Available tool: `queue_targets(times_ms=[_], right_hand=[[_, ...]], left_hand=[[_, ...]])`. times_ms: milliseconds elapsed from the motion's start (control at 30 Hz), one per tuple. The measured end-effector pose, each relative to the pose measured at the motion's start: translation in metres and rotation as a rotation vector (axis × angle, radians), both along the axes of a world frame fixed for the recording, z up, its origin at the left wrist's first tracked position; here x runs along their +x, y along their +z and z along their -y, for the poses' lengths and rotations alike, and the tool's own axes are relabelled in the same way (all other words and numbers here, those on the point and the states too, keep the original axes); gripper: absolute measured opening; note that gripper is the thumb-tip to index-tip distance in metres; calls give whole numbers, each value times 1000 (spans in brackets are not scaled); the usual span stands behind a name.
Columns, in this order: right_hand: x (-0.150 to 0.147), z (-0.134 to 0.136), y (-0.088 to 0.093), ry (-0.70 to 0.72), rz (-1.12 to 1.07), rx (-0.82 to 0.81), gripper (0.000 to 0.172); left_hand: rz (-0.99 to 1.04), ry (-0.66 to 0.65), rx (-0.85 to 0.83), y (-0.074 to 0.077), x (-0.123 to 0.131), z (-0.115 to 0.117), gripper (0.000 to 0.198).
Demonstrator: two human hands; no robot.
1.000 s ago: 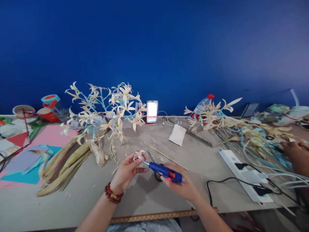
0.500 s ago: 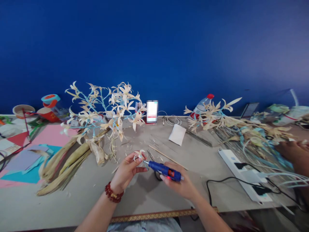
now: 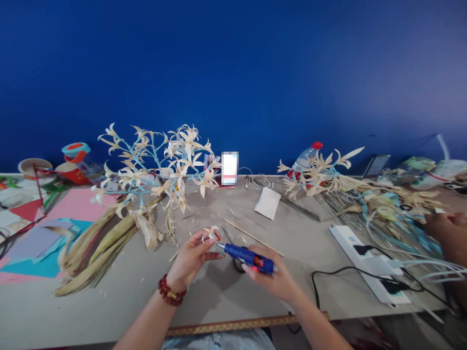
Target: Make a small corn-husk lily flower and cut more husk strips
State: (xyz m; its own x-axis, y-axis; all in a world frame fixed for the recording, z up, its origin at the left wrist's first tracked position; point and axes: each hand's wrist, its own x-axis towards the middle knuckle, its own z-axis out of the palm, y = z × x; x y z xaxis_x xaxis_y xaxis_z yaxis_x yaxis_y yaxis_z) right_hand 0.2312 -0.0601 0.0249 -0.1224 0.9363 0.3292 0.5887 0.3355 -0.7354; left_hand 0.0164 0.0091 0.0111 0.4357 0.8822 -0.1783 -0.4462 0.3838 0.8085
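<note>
Pale flower (image 3: pixel 214 230) was held above the desk (image 3: pixel 120 311), pinched by the left hand (image 3: pixel 195 253); right hand (image 3: pixel 274 279) wrapped round a blue glue gun (image 3: pixel 242 253), nozzle (image 3: pixel 221 246) beside it, contact unclear. Probably wanted a steady pinch, skin clear of heat. Desk grey, cluttered; power strip (image 3: pixel 350 240) lay right, blue wall (image 3: pixel 233 73) behind.
</note>
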Motion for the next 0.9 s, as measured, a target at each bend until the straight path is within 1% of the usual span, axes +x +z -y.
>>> queue_targets(times_ms=[200, 333, 467, 633, 767, 900], right_hand=[[0, 1, -1, -2, -8, 11, 12], [0, 0, 5, 12, 10, -13, 14], [-2, -2, 10, 54, 7, -61, 15], [0, 0, 5, 25, -32, -21, 10], [2, 5, 1, 23, -25, -20, 10], [2, 6, 0, 14, -27, -16, 9]], left_hand=[[0, 10, 4, 0, 0, 0, 8], [3, 10, 11, -1, 0, 0, 8], [-14, 0, 16, -1, 0, 0, 8], [-5, 4, 11, -2, -1, 1, 7], [-7, 13, 13, -2, 0, 1, 7], [-12, 7, 17, -2, 1, 0, 8]])
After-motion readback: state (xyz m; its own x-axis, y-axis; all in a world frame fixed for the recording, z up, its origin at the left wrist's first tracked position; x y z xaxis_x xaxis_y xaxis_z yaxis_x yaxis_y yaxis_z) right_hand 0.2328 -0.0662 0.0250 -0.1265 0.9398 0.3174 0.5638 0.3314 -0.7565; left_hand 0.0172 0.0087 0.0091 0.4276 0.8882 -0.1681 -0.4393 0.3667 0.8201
